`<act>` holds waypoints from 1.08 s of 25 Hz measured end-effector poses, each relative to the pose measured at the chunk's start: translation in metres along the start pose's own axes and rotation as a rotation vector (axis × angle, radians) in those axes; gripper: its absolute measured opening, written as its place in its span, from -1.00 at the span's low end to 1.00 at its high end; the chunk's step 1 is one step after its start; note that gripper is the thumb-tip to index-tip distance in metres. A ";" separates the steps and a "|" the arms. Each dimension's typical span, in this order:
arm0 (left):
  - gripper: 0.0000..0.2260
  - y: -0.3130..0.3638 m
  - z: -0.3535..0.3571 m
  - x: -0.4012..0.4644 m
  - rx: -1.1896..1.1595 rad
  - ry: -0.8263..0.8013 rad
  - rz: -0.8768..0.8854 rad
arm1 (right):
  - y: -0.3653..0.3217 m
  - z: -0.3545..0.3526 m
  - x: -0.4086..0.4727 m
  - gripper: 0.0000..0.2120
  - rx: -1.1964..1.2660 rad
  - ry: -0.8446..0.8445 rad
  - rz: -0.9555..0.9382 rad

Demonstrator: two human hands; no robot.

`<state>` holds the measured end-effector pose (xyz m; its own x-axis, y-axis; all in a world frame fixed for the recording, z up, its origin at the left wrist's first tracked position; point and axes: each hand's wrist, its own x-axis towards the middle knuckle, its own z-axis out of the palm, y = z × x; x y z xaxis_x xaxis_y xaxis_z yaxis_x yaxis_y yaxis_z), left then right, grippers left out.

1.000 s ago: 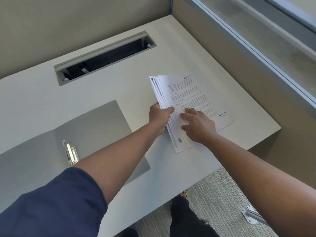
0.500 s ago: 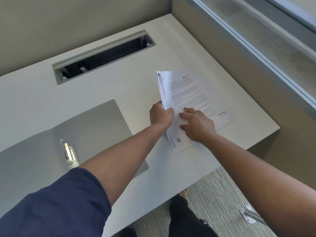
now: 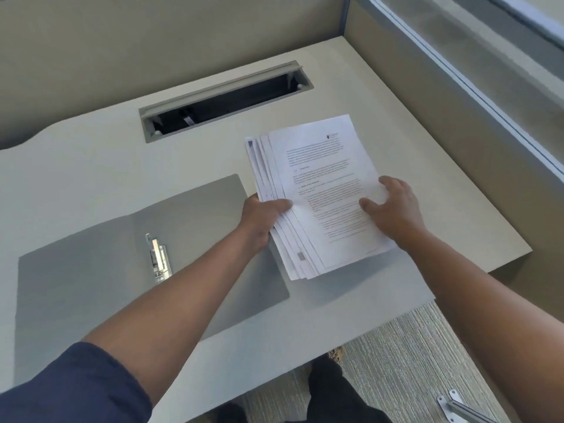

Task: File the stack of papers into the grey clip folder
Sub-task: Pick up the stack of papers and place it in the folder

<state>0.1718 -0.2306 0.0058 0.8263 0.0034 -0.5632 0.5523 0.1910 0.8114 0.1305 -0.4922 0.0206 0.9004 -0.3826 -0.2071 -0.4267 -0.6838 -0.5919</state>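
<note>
Fanned stack of white printed papers [image 3: 320, 190] held off the pale desk top [image 3: 91, 166], near corner over the right edge of the open grey clip folder [image 3: 79, 279]. Left hand [image 3: 262, 221] pinching the stack's left edge, thumb on top. Right hand [image 3: 393, 209] spread over the right side, fingers curled around the edge. Metal clip [image 3: 158, 257] bare at the folder's spine.

The stack of papers [image 3: 317, 196] has come up off the tabletop [image 3: 91, 166]; a shadow now lies beneath its near edge. A second ago it lay flat. The left hand [image 3: 259, 221] has closed its grip on the left edge, thumb on top. The right hand [image 3: 393, 209] has slid from the middle to the right edge. The sheets are fanned wider along the left side.
</note>
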 end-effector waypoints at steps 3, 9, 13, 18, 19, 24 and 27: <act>-0.71 0.010 -0.052 -0.016 -0.054 -0.030 -0.011 | -0.023 0.006 -0.002 -0.35 0.279 -0.148 0.151; -0.71 0.011 -0.136 -0.045 -0.068 -0.086 -0.016 | -0.060 0.033 -0.007 -0.63 0.758 -0.804 0.216; -0.64 0.013 -0.169 -0.054 -0.082 -0.073 -0.026 | -0.075 0.054 -0.012 -0.57 0.869 -1.027 0.207; -0.66 0.004 -0.189 -0.062 -0.099 -0.084 -0.033 | -0.089 0.075 -0.021 -0.57 0.750 -1.117 0.164; -0.66 0.002 -0.191 -0.064 -0.110 -0.066 -0.040 | -0.090 0.079 -0.023 -0.57 0.729 -1.110 0.153; -0.58 -0.014 -0.202 -0.081 -0.133 0.128 -0.077 | -0.103 0.095 -0.033 -0.61 0.647 -1.021 0.113; -0.66 -0.032 -0.198 -0.090 -0.028 0.170 -0.086 | -0.100 0.095 -0.031 -0.63 0.630 -0.947 0.126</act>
<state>0.0578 -0.0422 -0.0006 0.7442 0.1515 -0.6505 0.6148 0.2250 0.7559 0.1531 -0.3533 0.0125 0.6705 0.3776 -0.6386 -0.6409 -0.1389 -0.7550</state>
